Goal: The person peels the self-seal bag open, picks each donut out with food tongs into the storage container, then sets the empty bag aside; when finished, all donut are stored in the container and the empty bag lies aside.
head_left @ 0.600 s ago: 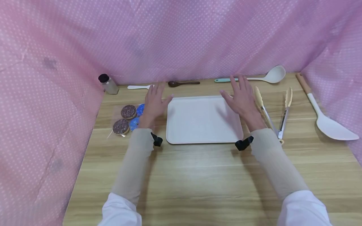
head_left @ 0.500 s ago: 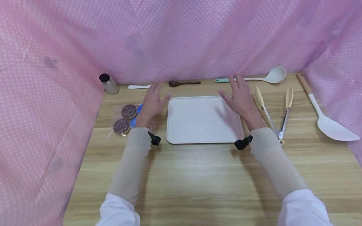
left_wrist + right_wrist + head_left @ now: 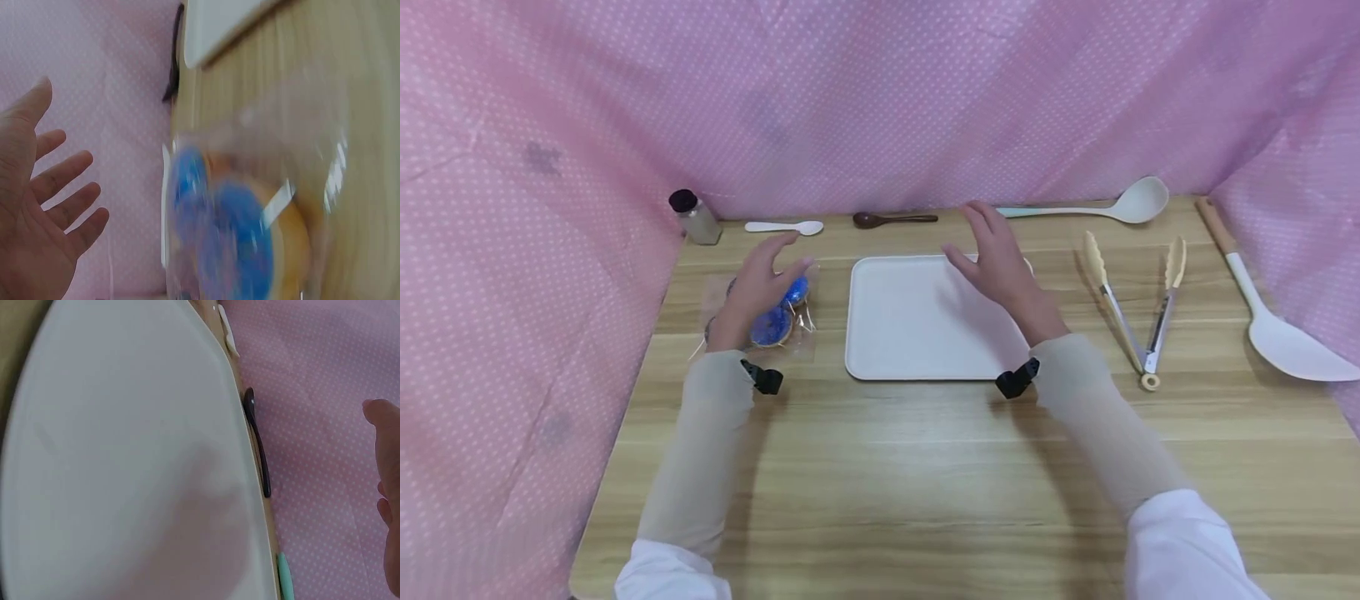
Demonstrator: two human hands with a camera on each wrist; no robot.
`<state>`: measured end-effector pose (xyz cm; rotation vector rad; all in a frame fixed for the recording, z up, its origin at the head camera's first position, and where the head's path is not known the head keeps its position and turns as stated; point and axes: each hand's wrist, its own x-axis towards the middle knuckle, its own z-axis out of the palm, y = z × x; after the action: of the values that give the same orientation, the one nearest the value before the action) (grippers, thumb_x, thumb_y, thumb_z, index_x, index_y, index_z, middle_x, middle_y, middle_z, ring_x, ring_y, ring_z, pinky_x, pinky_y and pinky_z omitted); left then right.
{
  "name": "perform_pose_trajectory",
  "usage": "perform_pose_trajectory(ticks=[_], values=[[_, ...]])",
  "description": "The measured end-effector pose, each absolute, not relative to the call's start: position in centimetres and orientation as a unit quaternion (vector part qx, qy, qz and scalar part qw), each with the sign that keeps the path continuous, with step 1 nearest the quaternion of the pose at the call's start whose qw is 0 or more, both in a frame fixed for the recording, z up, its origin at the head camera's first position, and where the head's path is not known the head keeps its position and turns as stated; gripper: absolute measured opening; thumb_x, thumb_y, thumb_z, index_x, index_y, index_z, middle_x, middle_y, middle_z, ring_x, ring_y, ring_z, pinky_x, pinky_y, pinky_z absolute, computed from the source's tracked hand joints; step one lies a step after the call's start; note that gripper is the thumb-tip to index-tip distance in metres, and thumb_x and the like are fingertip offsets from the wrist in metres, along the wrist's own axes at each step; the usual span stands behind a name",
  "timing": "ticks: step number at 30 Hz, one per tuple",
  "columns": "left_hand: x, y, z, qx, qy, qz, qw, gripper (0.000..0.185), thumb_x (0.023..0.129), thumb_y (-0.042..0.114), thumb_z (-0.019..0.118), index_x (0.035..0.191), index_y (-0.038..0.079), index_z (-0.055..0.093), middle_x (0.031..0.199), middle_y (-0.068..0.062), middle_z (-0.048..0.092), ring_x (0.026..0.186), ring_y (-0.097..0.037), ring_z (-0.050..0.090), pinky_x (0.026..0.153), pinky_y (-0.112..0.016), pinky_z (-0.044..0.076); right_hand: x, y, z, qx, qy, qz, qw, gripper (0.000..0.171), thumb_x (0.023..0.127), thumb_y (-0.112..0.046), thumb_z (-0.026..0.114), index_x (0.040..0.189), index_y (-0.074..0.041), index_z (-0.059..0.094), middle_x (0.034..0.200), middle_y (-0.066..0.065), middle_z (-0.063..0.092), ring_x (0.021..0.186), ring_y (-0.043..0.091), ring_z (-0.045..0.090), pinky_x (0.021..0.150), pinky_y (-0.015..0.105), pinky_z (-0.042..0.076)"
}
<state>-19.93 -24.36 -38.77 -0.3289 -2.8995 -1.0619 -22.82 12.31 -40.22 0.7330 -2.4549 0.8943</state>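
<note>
My left hand (image 3: 758, 283) hovers over the clear plastic bag of doughnuts, its fingers apart and holding nothing. Blue-iced doughnuts (image 3: 772, 325) show beside it in the head view; the chocolate ones are mostly hidden beneath the hand. In the left wrist view the blue doughnuts (image 3: 244, 237) look blurred inside the shiny bag (image 3: 334, 172). Above the right part of a white rectangular tray (image 3: 917, 325) is my right hand (image 3: 1000, 271), fingers loosely extended, nothing in it. Its shadow falls on the tray (image 3: 125, 412) in the right wrist view.
Along the back edge lie a white spoon (image 3: 775, 227), a dark wooden spoon (image 3: 887, 219) and a ladle (image 3: 1138, 202). A black-capped jar (image 3: 697, 221) stands at the back left. Tongs (image 3: 1152, 358) lie spread on the right, near a large white turner (image 3: 1292, 343). Pink dotted cloth (image 3: 880, 100) surrounds the table.
My left hand has moved left over the doughnut bag, uncovering the white spoon's bowl and the blue doughnuts. My right hand has shifted left, further over the tray and away from the tongs.
</note>
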Motion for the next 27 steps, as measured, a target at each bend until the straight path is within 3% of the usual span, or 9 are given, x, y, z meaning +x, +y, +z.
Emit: perform_pose_trajectory(ticks=[7,13,18,21,22,27], values=[[-18.0,-28.3,-39.1,-0.093,-0.926,-0.366,-0.001,0.057,0.096,0.031,0.058,0.145,0.008,0.039,0.145,-0.020,0.041,0.125,-0.039,0.049,0.103,-0.053,0.041,-22.2,9.4,-41.0,0.274,-0.891,0.319,0.169,0.060,0.091,-0.029,0.066,0.138,0.001,0.044,0.138,0.020,0.045,0.132,0.033,0.040,0.114,0.041,0.031],[-16.7,-31.6,-40.8,-0.101,-0.942,-0.320,0.002,0.056,0.097,0.026,0.058,0.143,0.000,0.040,0.145,-0.027,0.039,0.136,-0.044,0.033,0.113,-0.057,0.025,-21.5,6.5,-42.2,0.278,-0.898,0.315,0.131,0.061,0.091,-0.032,0.065,0.140,-0.003,0.042,0.142,0.018,0.043,0.135,0.030,0.038,0.116,0.039,0.029],[-15.6,-33.7,-42.2,-0.082,-0.946,-0.314,-0.023,0.061,0.096,0.027,0.060,0.146,0.001,0.035,0.149,-0.025,0.034,0.133,-0.044,0.038,0.112,-0.059,0.025,-20.5,3.4,-43.2,0.308,-0.885,0.326,0.122,0.062,0.091,-0.033,0.064,0.140,-0.002,0.042,0.142,0.017,0.044,0.135,0.029,0.038,0.118,0.037,0.026],[-15.1,-34.5,-42.9,-0.070,-0.951,-0.298,-0.040,0.066,0.095,0.031,0.061,0.148,0.005,0.033,0.154,-0.022,0.028,0.136,-0.044,0.033,0.114,-0.059,0.022,-19.7,1.5,-43.8,0.322,-0.882,0.327,0.109,0.062,0.091,-0.033,0.065,0.140,-0.001,0.043,0.142,0.017,0.044,0.135,0.028,0.039,0.118,0.036,0.026],[-15.0,-34.7,-43.2,-0.071,-0.953,-0.293,-0.043,0.066,0.094,0.032,0.061,0.148,0.005,0.033,0.155,-0.021,0.025,0.140,-0.045,0.025,0.115,-0.059,0.020,-19.4,0.8,-43.9,0.326,-0.881,0.326,0.102,0.063,0.091,-0.033,0.066,0.140,-0.002,0.043,0.142,0.016,0.044,0.135,0.028,0.039,0.118,0.035,0.026],[-15.0,-35.2,-44.1,-0.073,-0.958,-0.271,-0.049,0.068,0.093,0.035,0.063,0.148,0.007,0.034,0.157,-0.018,0.022,0.141,-0.046,0.023,0.114,-0.059,0.020,-17.8,-2.0,-44.6,0.339,-0.882,0.324,0.049,0.065,0.092,-0.037,0.064,0.142,-0.004,0.040,0.144,0.013,0.043,0.137,0.025,0.037,0.118,0.033,0.026]])
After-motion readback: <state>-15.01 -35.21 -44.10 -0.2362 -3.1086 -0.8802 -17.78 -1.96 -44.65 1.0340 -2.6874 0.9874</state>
